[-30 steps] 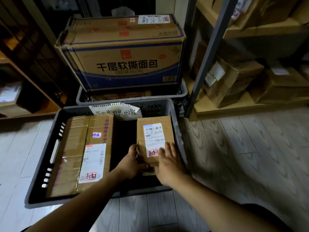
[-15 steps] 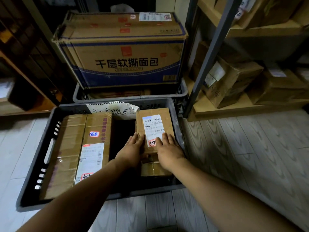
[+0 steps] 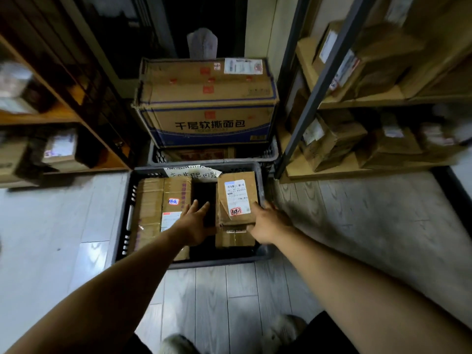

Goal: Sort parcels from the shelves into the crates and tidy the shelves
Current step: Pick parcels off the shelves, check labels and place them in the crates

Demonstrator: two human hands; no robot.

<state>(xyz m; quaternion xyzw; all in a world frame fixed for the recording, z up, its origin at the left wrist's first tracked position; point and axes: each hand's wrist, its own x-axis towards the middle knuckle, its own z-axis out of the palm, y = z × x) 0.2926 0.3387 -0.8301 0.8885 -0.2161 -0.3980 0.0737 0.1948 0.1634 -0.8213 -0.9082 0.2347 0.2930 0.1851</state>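
A grey plastic crate point(image 3: 217, 262) stands on the floor in front of me. On its right side lies a small brown parcel point(image 3: 237, 198) with a white label, stacked on another brown parcel point(image 3: 235, 238). A long flat parcel point(image 3: 153, 208) fills the crate's left side. My left hand point(image 3: 194, 223) hovers with straight fingers over the dark gap between the parcels and holds nothing. My right hand point(image 3: 268, 223) is at the near right corner of the small parcel, fingers relaxed; I cannot tell whether it touches.
A large printed carton point(image 3: 209, 106) sits on a second grey crate point(image 3: 270, 154) behind the first. A handwritten paper note point(image 3: 194, 173) hangs on the near crate's far wall. Shelves with parcels stand at the right point(image 3: 357, 167) and left point(image 3: 63, 116). My shoes show at the bottom.
Both hands have come off the top of the small parcel: the left moved left over the gap, the right slid to its near right corner. The view has pulled back and up.
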